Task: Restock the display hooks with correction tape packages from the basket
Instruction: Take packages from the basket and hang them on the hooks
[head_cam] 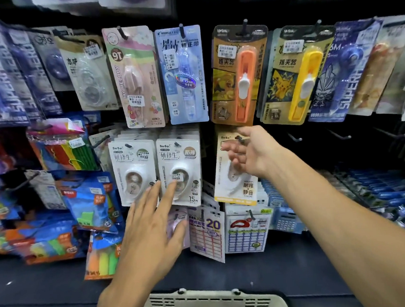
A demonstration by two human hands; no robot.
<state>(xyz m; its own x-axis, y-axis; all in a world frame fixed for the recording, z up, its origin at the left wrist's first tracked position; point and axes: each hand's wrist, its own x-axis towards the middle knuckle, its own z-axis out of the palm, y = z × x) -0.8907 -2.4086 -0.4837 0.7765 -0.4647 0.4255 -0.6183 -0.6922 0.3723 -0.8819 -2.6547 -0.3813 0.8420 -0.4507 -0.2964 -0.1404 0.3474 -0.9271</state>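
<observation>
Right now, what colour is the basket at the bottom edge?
Cream plastic slotted basket, best in the head view.

A dark display wall (312,149) of hooks carried hanging correction tape packages (178,169) at its centre, bare hooks (340,135) toward three o'clock, highlighter packs (89,201) toward nine o'clock, above a dark shelf ledge (278,268).

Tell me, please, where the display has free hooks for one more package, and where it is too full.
Free: three bare hooks on the dark panel right of the yellow-edged package, under the yellow clip pusher card. Crowded: the two white package stacks by the left hand, and the whole top row. The right hand covers the yellow-edged package's hook.
</observation>
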